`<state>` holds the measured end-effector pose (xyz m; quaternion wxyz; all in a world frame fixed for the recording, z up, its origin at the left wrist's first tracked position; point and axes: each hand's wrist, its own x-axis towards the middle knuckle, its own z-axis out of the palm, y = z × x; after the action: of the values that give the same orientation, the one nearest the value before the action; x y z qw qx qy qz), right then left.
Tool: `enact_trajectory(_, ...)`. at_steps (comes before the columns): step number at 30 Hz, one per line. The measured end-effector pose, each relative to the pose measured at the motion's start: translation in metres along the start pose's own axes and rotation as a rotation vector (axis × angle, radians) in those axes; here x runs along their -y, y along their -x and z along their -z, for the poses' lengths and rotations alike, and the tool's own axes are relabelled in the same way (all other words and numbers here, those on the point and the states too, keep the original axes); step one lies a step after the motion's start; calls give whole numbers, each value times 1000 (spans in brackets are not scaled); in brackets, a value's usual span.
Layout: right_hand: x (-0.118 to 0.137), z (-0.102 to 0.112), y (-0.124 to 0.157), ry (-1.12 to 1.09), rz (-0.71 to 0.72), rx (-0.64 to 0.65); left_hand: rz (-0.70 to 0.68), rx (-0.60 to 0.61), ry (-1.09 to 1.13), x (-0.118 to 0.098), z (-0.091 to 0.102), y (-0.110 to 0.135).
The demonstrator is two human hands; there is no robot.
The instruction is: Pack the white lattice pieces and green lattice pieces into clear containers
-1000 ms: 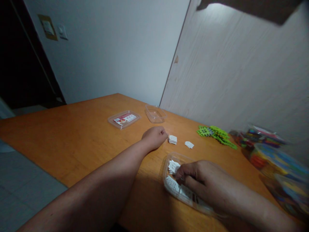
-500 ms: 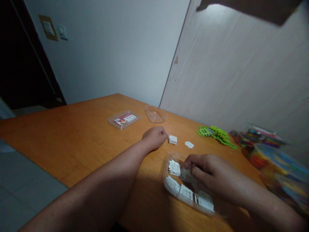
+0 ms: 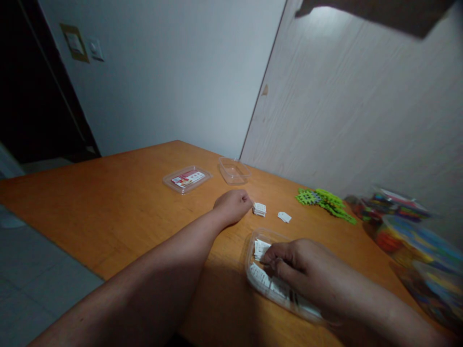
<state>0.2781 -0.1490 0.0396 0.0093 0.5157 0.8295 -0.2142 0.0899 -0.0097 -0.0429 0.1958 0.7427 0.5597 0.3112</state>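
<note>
My left hand [image 3: 233, 207] rests on the table with its fingers curled closed, just left of a small stack of white printed paper tags [image 3: 259, 208]; whatever is inside its fingers is hidden. My right hand [image 3: 298, 265] reaches into a clear plastic tray [image 3: 265, 233]. Its thumb and finger are pinched at the edge of a pile of white printed tags [image 3: 259, 249] at the tray's left end. More tags [image 3: 258, 273] lie along the near side of the tray, partly covered by my right hand. A few loose tags [image 3: 284, 217] lie beyond the tray.
On the wooden table [image 3: 119, 207], a clear lid with a red-and-white label [image 3: 188, 179] lies at the back, beside a clear plastic container [image 3: 234, 172]. Green interlocking pieces [image 3: 325, 200] lie near the wall. Blurred tubs of colourful items [image 3: 415, 236] stand at the right edge.
My right hand has moved left and slightly down within the tray, onto the left pile, and now covers more of the near tags. My left hand stays put beside the stack.
</note>
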Motion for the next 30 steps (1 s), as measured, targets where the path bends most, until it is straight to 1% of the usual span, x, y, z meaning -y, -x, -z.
enact_trajectory(3,-2,0,0,-5,-17,-1,8,7,-6,0,0,0)
enact_trajectory(6,-5,1,1,-38,-4,14,10,8,-12,-1,1,0)
enact_trajectory(9,-12,7,2,-139,6,-6,17,12,-19,-2,1,0)
enact_trajectory(11,-22,14,0,-237,10,-97,20,16,-20,-3,2,0)
enact_trajectory(13,-38,22,-6,-300,7,-251,24,19,-16,-4,3,1)
enact_trajectory(15,-58,26,-17,-291,-29,-409,25,22,-10,-4,3,1)
enact_trajectory(16,-68,26,-24,-261,-59,-459,25,23,-8,-4,3,1)
enact_trajectory(18,-88,23,-39,-187,-158,-513,24,24,-5,-5,4,1)
enact_trajectory(19,-96,20,-45,-150,-216,-520,25,24,-2,-5,4,1)
enact_trajectory(20,-102,17,-52,-109,-264,-501,25,26,1,-5,4,1)
enact_trajectory(22,-112,12,-62,-57,-319,-478,22,31,9,-5,5,2)
enact_trajectory(26,-122,11,-74,-22,-334,-446,22,36,14,-6,6,2)
enact_trajectory(30,-130,10,-79,16,-367,-411,31,35,13,-6,5,2)
